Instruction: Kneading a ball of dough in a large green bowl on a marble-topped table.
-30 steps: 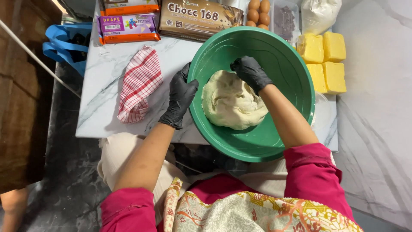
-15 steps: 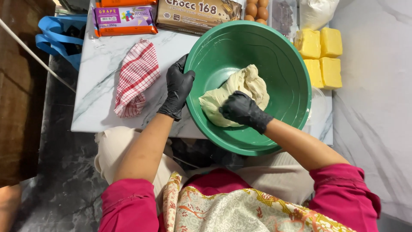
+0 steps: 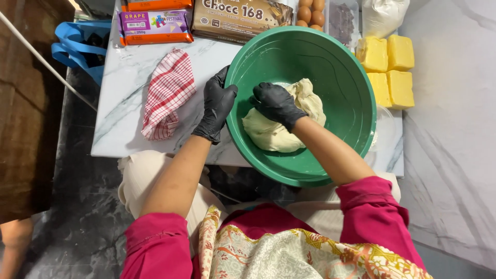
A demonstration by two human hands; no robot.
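Note:
A big green bowl [image 3: 336, 57] stands on the small marble table [image 3: 124, 119] and holds a pale lump of dough [image 3: 279, 135]. My left hand [image 3: 216, 105], in a black glove, grips the bowl's left rim. My right hand [image 3: 276, 103], also in a black glove, presses as a fist into the top of the dough at the bowl's middle.
A red-and-white checked cloth [image 3: 168, 93] lies left of the bowl. Yellow butter blocks [image 3: 386, 70] sit to the right. At the table's far edge are a purple-and-orange packet [image 3: 155, 27], a brown packet [image 3: 237, 18], brown eggs [image 3: 309, 13] and a white bag [image 3: 382, 15]. A blue bag [image 3: 77, 49] hangs at the left.
My right hand went from the dough's far side to its near side, folding the dough up, and now pushes down on its middle. My left hand stays on the rim.

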